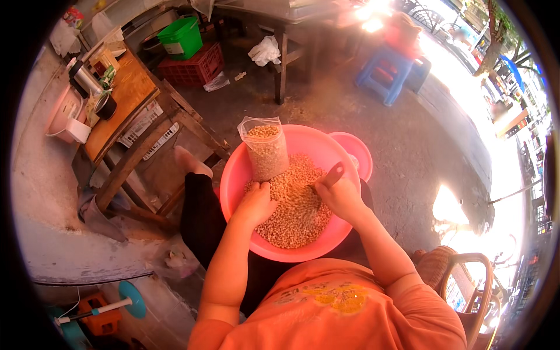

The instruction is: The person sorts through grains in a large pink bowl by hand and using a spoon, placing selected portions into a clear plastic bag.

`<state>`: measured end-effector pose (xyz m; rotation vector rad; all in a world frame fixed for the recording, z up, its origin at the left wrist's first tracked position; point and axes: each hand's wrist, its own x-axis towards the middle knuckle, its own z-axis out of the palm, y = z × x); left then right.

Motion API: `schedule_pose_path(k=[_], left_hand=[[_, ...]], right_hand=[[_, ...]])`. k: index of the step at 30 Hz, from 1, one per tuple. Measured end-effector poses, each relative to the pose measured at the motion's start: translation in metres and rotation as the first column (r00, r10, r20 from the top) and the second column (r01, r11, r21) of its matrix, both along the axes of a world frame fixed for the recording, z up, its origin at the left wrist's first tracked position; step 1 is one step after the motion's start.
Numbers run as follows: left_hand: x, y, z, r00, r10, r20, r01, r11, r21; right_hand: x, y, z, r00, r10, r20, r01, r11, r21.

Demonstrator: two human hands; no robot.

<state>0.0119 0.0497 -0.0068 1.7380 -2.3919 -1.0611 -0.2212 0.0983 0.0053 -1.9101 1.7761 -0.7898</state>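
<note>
A large pink plastic basin [291,258] rests on my lap, with many small tan kernels or beans [288,227] in it. At its far left stands an open clear plastic bag [267,153] filled with the same kernels. My left hand [261,203] is at the kernels by the foot of the bag; its fingertips are partly hidden, so a grip cannot be told. In my right hand [339,197] is the brown handle of a utensil [334,174], tilted over the kernels; its working end is blurred or hidden among them.
Behind the basin's right rim is a smaller pink container [361,153]. A wooden table [127,92] with a thermos and cup stands left. Further off are a red crate [192,68] with a green bucket [181,37], and a blue stool [385,72]. A chair [479,271] is at right.
</note>
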Motion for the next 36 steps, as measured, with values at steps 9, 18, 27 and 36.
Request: schedule_pose_path(k=[9, 18, 27, 36], left_hand=[[0.004, -0.002, -0.009, 0.999, -0.009, -0.039, 0.009, 1.000, -0.003], [-0.001, 0.002, -0.008, 0.997, -0.065, 0.033, 0.061, 0.992, 0.112], [-0.001, -0.001, -0.018, 0.917, 0.038, -0.398, 0.012, 0.992, 0.122], [-0.005, 0.001, -0.004, 0.949, 0.101, -0.299, -0.140, 0.984, -0.113]], right_hand=[[-0.008, 0.004, 0.047, 0.977, 0.062, -0.206, -0.048, 0.996, 0.070], [0.018, 0.012, 0.024, 0.899, 0.028, 0.436, -0.323, 0.716, 0.619], [0.009, 0.001, -0.003, 0.905, -0.065, 0.421, -0.029, 0.976, 0.215], [-0.016, -0.049, 0.012, 0.995, -0.026, -0.094, -0.001, 0.959, -0.284]])
